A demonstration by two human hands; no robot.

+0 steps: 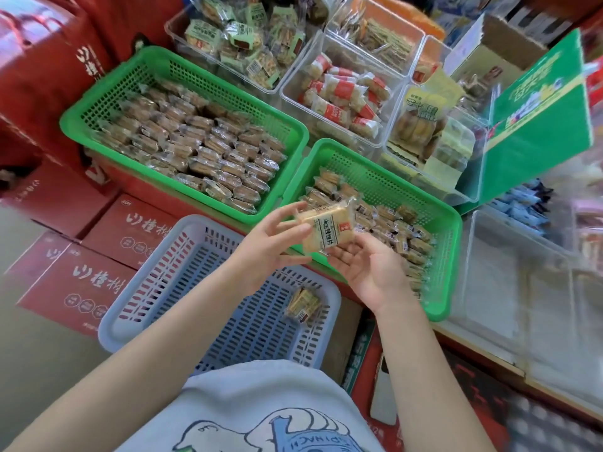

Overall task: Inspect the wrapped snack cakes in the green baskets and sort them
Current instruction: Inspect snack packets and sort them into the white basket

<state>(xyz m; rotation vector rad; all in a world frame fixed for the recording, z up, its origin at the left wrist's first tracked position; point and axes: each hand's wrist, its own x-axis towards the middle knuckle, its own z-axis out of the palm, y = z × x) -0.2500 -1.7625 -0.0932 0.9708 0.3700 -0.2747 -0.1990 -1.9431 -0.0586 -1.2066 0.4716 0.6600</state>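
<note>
Both hands' grip (293,238) on snack cake (321,228), green basket (447,256) below

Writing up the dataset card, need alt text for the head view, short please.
Both hands, left and right, hold one wrapped snack cake up over the near green basket, which is partly filled. The far green basket holds neat rows of cakes, and a blue-grey basket below holds a single packet.

Right edge shelf goods (584,223) blurred; red boxes (39,60) cropped left.
</note>
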